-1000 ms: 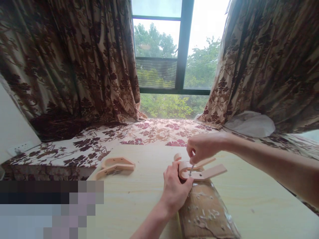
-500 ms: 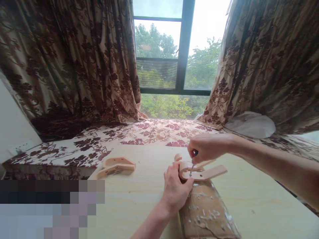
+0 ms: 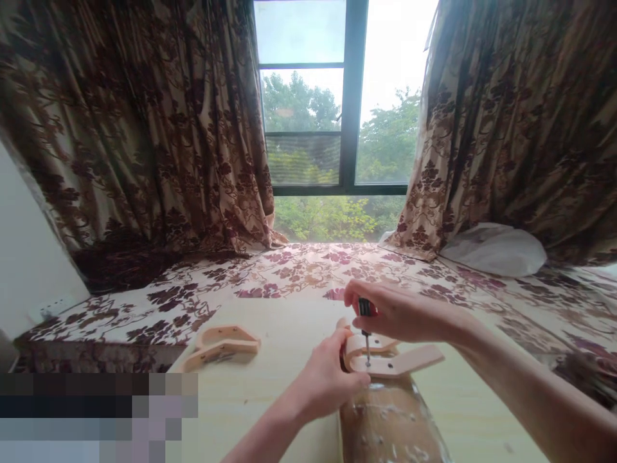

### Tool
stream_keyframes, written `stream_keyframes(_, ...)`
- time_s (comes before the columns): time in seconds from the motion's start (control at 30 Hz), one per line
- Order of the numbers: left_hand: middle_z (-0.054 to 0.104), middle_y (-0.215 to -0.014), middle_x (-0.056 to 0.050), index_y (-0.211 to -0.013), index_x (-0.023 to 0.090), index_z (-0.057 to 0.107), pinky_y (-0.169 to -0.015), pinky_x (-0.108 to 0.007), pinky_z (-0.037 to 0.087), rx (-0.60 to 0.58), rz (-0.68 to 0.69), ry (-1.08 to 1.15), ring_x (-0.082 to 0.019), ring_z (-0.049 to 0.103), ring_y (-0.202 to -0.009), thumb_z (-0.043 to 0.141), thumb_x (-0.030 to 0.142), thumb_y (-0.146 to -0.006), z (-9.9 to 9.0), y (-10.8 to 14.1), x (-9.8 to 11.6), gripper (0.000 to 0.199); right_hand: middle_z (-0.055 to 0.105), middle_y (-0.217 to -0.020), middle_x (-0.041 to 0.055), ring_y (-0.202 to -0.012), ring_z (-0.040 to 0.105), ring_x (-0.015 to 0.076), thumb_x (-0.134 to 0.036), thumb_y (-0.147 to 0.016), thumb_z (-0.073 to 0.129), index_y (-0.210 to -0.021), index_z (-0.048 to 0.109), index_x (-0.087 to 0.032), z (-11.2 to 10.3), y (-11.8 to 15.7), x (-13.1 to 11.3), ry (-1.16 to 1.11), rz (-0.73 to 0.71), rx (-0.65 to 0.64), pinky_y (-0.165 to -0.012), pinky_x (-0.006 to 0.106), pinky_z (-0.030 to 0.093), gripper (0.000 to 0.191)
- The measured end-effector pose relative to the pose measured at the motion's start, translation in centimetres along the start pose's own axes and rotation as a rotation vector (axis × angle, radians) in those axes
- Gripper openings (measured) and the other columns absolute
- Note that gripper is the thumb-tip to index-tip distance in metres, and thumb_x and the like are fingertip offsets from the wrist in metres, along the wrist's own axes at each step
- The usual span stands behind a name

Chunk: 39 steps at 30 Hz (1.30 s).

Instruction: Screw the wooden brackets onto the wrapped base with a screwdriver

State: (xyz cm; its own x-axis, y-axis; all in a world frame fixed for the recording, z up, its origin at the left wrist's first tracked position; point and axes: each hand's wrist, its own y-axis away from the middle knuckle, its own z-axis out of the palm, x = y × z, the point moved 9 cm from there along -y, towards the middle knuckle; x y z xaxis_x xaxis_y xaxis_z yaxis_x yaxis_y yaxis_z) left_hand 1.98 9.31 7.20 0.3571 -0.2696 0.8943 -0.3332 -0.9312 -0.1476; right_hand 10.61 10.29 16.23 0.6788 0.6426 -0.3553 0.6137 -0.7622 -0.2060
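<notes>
A screwdriver (image 3: 366, 316) with a dark handle stands nearly upright in my right hand (image 3: 385, 310), its tip at a hole in a pale wooden piece (image 3: 409, 363). The curved end of that piece is gripped by my left hand (image 3: 328, 373), thumb at the near edge and fingers around the left side. Beneath the piece lies a brown block (image 3: 390, 418) wrapped in clear, wrinkled film. A similar curved wooden piece (image 3: 226, 342) rests on the table to the left.
The pale wooden table (image 3: 270, 399) meets a ledge covered in floral cloth (image 3: 308, 267). Behind are a window (image 3: 349, 161) and patterned curtains (image 3: 193, 141). A white plastic bag (image 3: 496, 249) lies at the right. The lower left corner is pixelated.
The whole view has shifted, with the window lower in the frame. My right hand has turned and moved slightly left, and more of the screwdriver handle shows. My left hand keeps its hold.
</notes>
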Motion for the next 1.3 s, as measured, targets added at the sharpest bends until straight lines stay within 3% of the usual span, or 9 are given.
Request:
stream_keyframes(0.1, 0.058, -0.076, 0.007, -0.089, 0.022, 0.057, -0.063, -0.020, 0.043, -0.125, 0.002, 0.055, -0.011, 0.053, -0.070, 0.058, 0.010, -0.061, 0.8, -0.3, 0.0, 0.031, 0.057, -0.078, 0.0009, -0.068, 0.048, 0.0127, -0.020, -0.082, 0.049, -0.093, 0.051, -0.020, -0.1, 0.3, 0.2, -0.047, -0.011, 0.110, -0.061, 0.024, 0.036, 0.011)
stream_keyframes(0.2, 0.059, -0.083, 0.005, -0.094, 0.023, 0.055, -0.068, -0.021, 0.045, -0.135, 0.004, 0.073, -0.012, 0.055, -0.076, 0.053, 0.011, -0.064, 1.2, -0.5, -0.5, 0.032, 0.055, -0.073, -0.0017, -0.063, 0.045, 0.0113, -0.018, -0.084, 0.047, -0.088, 0.050, -0.020, -0.1, 0.8, 0.3, -0.108, -0.015, 0.168, -0.058, 0.023, 0.034, 0.006)
stream_keyframes(0.4, 0.060, -0.108, -0.005, -0.108, 0.023, 0.054, -0.094, -0.034, 0.041, 0.068, 0.012, -0.027, -0.022, 0.054, -0.105, 0.058, 0.022, -0.068, 1.2, -0.3, -2.7, 0.040, 0.056, -0.074, -0.0027, -0.063, 0.046, 0.0099, -0.018, -0.085, 0.049, -0.086, 0.050, -0.021, -0.1, 1.2, 0.9, -0.177, -0.022, 0.175, -0.058, 0.022, 0.035, 0.004)
stream_keyframes(0.63, 0.062, -0.105, -0.005, -0.110, 0.024, 0.052, -0.092, -0.036, 0.044, 0.158, 0.043, -0.030, -0.024, 0.056, -0.104, 0.059, 0.031, -0.073, 1.2, 0.2, -2.6, 0.038, 0.054, -0.065, -0.0029, -0.059, 0.045, 0.0116, -0.032, -0.084, 0.053, -0.094, 0.052, -0.020, -0.5, 1.0, 2.9, -0.086, 0.116, 0.204, -0.056, 0.025, 0.032, 0.015)
stream_keyframes(0.8, 0.060, -0.106, -0.005, -0.111, 0.023, 0.048, -0.095, -0.039, 0.042, 0.138, 0.058, -0.057, -0.023, 0.055, -0.104, 0.057, 0.030, -0.075, 1.3, 0.1, -2.7, 0.037, 0.053, -0.068, -0.0032, -0.060, 0.044, 0.0109, -0.023, -0.083, 0.052, -0.106, 0.055, -0.021, -1.1, 1.9, 3.1, -0.058, 0.144, 0.178, -0.057, 0.024, 0.034, 0.024)
stream_keyframes(0.9, 0.058, -0.107, -0.005, -0.112, 0.022, 0.047, -0.098, -0.041, 0.039, 0.124, 0.069, -0.056, -0.022, 0.053, -0.106, 0.056, 0.030, -0.076, 1.4, 0.0, -2.8, 0.037, 0.052, -0.067, -0.0032, -0.059, 0.042, 0.0096, -0.028, -0.086, 0.052, -0.091, 0.055, -0.019, -1.0, 1.8, 3.0, -0.098, 0.084, 0.189, -0.055, 0.022, 0.034, 0.011)
stream_keyframes(1.0, 0.058, -0.107, -0.005, -0.111, 0.023, 0.047, -0.098, -0.041, 0.038, 0.127, 0.078, -0.055, -0.022, 0.052, -0.107, 0.057, 0.029, -0.075, 1.4, 0.0, -2.8, 0.037, 0.048, -0.062, -0.0039, -0.056, 0.039, 0.0087, -0.035, -0.087, 0.052, -0.075, 0.049, -0.018, -0.9, 1.5, 3.0, -0.097, 0.053, 0.210, -0.051, 0.022, 0.031, 0.021)
stream_keyframes(1.3, 0.059, -0.108, -0.006, -0.109, 0.021, 0.048, -0.095, -0.041, 0.041, 0.124, 0.095, -0.040, -0.024, 0.054, -0.106, 0.058, 0.028, -0.075, 1.4, 0.0, -2.7, 0.036, 0.046, -0.063, -0.0051, -0.057, 0.039, 0.0070, -0.025, -0.087, 0.052, -0.078, 0.053, -0.018, -1.1, 1.7, 1.8, -0.202, -0.004, 0.176, -0.051, 0.020, 0.031, 0.011)
